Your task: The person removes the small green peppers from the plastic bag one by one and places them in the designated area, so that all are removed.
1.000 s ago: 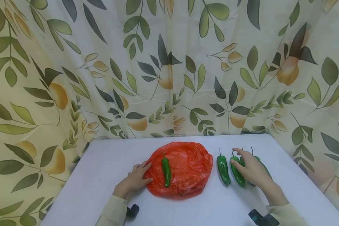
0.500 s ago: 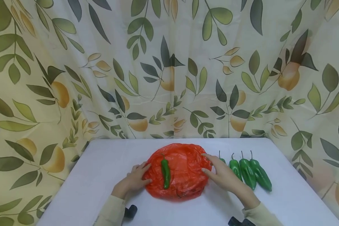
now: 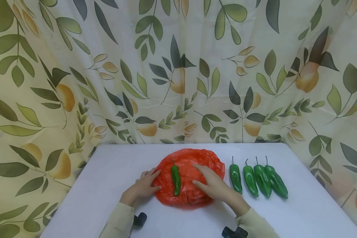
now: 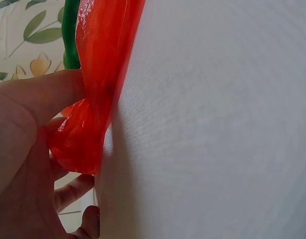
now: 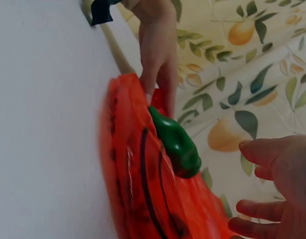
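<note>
A crumpled red plastic bag (image 3: pixel 196 158) lies flat on the white table, with one green chili pepper (image 3: pixel 176 180) on top, left of its middle. My left hand (image 3: pixel 141 186) holds the bag's left edge; the left wrist view shows the red plastic (image 4: pixel 76 142) between thumb and fingers. Over the bag's right part reaches my right hand (image 3: pixel 212 183), fingers spread and pointing toward the pepper. In the right wrist view, a gap separates these fingers from the green pepper (image 5: pixel 177 144), and nothing lies between them.
Several green peppers stand in a row right of the bag: one (image 3: pixel 235 178) nearest it, another (image 3: pixel 251 181), then two more side by side, the rightmost pepper (image 3: pixel 276 182) tilted. A leaf-and-fruit patterned curtain (image 3: pixel 178 72) hangs behind the white table (image 3: pixel 116 162).
My right hand has moved left from the pepper row, past the bag's right edge, to over the bag. The left hand stays at the bag's left edge, and the pepper on top keeps its place.
</note>
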`<act>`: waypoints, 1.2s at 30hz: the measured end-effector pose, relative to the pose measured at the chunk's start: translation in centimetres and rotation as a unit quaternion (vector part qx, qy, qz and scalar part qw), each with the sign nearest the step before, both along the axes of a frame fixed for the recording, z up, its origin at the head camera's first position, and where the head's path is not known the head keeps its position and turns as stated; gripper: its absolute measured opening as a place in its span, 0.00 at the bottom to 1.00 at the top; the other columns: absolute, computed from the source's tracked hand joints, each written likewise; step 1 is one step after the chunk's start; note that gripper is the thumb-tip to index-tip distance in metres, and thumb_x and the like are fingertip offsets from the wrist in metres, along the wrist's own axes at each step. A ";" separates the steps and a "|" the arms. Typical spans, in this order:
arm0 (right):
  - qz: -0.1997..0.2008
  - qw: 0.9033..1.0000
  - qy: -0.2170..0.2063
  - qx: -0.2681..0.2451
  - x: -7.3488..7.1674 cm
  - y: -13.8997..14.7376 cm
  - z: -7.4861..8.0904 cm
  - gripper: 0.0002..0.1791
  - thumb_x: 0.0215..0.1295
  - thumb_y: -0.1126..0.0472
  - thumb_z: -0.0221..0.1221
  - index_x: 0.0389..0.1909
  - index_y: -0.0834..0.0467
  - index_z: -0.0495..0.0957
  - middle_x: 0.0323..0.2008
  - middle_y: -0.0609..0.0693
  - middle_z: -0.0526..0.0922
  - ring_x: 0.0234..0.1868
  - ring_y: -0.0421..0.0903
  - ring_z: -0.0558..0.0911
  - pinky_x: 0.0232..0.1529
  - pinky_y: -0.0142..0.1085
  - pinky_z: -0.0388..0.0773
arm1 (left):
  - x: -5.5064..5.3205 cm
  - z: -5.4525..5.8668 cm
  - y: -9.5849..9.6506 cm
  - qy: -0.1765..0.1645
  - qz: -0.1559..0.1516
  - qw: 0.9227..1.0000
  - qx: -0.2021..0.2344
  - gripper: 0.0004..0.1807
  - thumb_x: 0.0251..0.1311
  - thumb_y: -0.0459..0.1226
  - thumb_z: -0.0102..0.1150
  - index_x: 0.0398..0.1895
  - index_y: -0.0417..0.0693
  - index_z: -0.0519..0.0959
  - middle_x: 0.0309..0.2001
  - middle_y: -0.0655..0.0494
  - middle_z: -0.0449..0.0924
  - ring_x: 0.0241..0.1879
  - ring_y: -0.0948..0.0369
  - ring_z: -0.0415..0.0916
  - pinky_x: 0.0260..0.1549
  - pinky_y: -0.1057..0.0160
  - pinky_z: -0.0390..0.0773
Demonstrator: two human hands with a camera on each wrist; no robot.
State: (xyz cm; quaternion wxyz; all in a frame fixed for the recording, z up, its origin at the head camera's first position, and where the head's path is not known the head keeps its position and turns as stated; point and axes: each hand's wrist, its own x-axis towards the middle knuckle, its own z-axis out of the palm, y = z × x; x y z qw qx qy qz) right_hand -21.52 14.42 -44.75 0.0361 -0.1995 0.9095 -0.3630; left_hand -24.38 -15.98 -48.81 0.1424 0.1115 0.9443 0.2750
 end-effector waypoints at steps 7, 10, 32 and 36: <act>0.044 0.999 -0.012 0.000 -0.7 -2.5 -0.6 0.34 0.71 0.51 0.62 0.75 0.47 0.64 0.72 0.54 0.70 0.73 0.60 0.69 0.65 0.65 0.72 | -0.1 0.0 0.2 0.001 0.006 1.000 -0.014 0.41 0.63 0.50 0.65 0.78 0.57 0.62 0.80 0.54 0.56 0.77 0.43 0.52 0.67 0.24 0.59; 0.057 0.998 -0.023 0.014 -1.0 -3.3 -0.8 0.34 0.70 0.51 0.62 0.75 0.46 0.64 0.70 0.56 0.70 0.70 0.59 0.71 0.62 0.64 0.75 | -0.2 0.1 0.3 0.002 0.006 1.000 -0.018 0.41 0.63 0.50 0.65 0.78 0.58 0.61 0.80 0.54 0.56 0.77 0.43 0.52 0.66 0.24 0.61; 0.073 0.995 -0.074 0.005 -1.9 -6.3 -2.8 0.29 0.69 0.54 0.63 0.69 0.54 0.72 0.62 0.56 0.77 0.60 0.52 0.76 0.59 0.56 0.81 | 0.0 -0.1 0.2 0.017 -0.004 1.000 -0.018 0.40 0.64 0.48 0.65 0.78 0.54 0.62 0.79 0.51 0.57 0.76 0.41 0.53 0.65 0.23 0.59; 0.063 0.995 -0.080 -0.018 -2.1 -6.3 -2.9 0.25 0.70 0.55 0.63 0.66 0.55 0.74 0.60 0.55 0.77 0.59 0.52 0.76 0.58 0.56 0.82 | -0.1 -0.1 0.2 0.017 -0.001 1.000 -0.020 0.41 0.63 0.49 0.65 0.78 0.55 0.62 0.79 0.52 0.57 0.76 0.41 0.53 0.65 0.23 0.60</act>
